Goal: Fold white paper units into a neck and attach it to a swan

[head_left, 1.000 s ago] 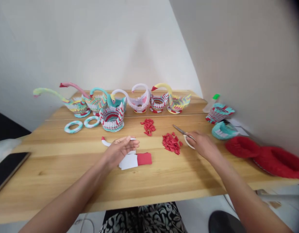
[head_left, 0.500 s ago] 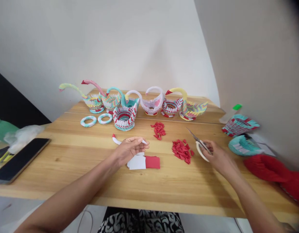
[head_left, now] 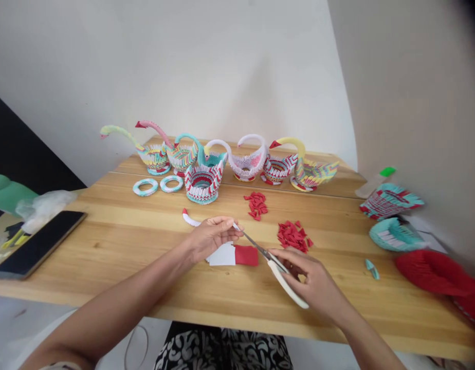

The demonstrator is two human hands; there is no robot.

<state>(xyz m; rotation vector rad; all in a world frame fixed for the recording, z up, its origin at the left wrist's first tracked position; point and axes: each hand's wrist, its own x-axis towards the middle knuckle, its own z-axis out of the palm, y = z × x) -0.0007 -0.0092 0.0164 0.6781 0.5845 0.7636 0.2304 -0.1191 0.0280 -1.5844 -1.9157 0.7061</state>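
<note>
My left hand (head_left: 216,236) pinches a small folded white paper piece (head_left: 235,226) above the table. In my right hand (head_left: 305,277) is a pair of scissors (head_left: 278,267) with white handles, its blade tips meeting the paper at my left fingertips. Under my left hand lie white paper slips (head_left: 222,254) beside red paper slips (head_left: 246,255). A curved white paper neck with a red tip (head_left: 189,218) is partly hidden behind that hand. Two heaps of folded red paper pieces, a nearer one (head_left: 291,235) and a farther one (head_left: 256,204), lie past the scissors.
Several paper swans (head_left: 247,167) line the back of the wooden table (head_left: 117,246). An unfinished paper basket (head_left: 202,182) and two paper rings (head_left: 145,187) stand before them. At left is a phone (head_left: 40,244); at right, a red folded-paper bundle (head_left: 426,267) and a bottle (head_left: 374,182).
My right hand has brought the scissors left from beside the red heap to the white paper. My left hand keeps its pinch. A small teal piece at right is now uncovered.
</note>
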